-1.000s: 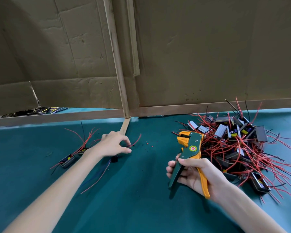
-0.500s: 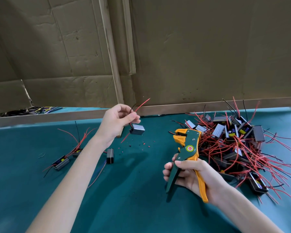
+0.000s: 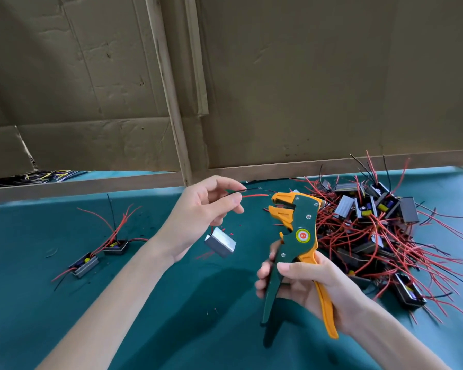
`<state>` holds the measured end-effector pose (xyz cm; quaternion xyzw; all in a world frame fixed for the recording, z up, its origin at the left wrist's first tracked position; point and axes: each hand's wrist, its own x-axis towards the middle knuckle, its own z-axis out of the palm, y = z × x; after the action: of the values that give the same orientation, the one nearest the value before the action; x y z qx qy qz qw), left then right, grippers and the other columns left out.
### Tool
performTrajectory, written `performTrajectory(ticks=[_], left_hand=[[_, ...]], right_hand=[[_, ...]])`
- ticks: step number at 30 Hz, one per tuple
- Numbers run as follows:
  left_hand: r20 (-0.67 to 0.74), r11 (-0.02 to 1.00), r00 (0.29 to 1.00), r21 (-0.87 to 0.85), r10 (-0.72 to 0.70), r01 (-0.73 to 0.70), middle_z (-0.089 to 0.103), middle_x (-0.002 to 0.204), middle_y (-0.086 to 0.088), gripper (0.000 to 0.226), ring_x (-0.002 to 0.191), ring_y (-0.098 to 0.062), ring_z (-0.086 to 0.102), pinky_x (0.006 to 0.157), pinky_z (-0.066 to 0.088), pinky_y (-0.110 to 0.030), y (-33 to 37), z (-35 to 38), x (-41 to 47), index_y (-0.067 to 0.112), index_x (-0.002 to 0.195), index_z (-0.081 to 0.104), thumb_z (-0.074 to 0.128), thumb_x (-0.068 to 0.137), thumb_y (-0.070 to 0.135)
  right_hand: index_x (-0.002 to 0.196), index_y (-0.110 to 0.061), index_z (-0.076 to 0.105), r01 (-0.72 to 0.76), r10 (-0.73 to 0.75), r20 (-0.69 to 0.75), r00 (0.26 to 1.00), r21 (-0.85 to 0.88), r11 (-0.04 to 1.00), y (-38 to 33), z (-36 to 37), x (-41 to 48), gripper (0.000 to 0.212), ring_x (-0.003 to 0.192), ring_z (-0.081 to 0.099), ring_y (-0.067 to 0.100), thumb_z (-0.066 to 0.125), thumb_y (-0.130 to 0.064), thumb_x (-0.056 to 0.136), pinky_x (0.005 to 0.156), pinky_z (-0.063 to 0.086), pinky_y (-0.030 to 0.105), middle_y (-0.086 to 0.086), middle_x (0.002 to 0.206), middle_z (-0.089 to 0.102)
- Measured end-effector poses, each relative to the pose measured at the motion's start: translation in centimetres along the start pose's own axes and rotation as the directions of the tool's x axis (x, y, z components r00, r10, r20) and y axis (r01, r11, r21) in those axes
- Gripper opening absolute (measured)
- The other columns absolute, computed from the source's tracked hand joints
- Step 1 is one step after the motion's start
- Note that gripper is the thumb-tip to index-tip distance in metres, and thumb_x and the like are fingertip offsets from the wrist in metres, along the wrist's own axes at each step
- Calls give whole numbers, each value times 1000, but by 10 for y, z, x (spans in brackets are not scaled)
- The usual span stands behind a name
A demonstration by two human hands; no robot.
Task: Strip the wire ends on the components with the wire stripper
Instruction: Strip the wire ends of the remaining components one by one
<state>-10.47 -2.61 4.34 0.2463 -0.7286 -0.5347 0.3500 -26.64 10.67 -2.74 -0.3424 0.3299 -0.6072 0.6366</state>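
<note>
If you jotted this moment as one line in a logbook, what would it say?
left hand: pinches wires, component dangling | right hand: grips wire stripper | wires: tips just short of wire stripper's head

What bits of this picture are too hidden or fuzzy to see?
Head view only.
- Tips of the held wires: too small and blurred to tell if stripped.
- Where they join the dangling component: hidden behind the left hand.
- Lower components in the pile: buried under tangled red leads.
- Clutter behind the cardboard: cut off by its edge.
</note>
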Motion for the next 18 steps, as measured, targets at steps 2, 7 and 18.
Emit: performTrajectory(ticks=[2,7,18], left_hand=[[-30,1000,1000,-5,-4,4,64,65,7,11,52,-2,44,52,36,-11,0,2,-2,19,89,74,64,90,14],[-41,995,999,-97,-24,19,50,55,9,8,48,-4,42,47,31,-11,2,7,-3,19,74,77,71,77,24],[16,983,995,-155,-96,98,44,49,14,11,47,-6,27,44,26,-12,-2,15,-5,24,71,77,75,64,32]], right_hand=[[92,-3,66,5,-5,31,1000,-8,1000,0,0,-1,19,80,66,43,69,0,74,75,55,48,28,88,65],[93,-7,69,15,-12,81,997,-33,999,2,1,-2,20,79,66,42,70,-3,73,78,54,50,27,88,66],[95,-7,66,39,-29,121,992,-75,996,3,2,-4,19,80,66,41,69,-3,77,80,53,51,26,89,66]])
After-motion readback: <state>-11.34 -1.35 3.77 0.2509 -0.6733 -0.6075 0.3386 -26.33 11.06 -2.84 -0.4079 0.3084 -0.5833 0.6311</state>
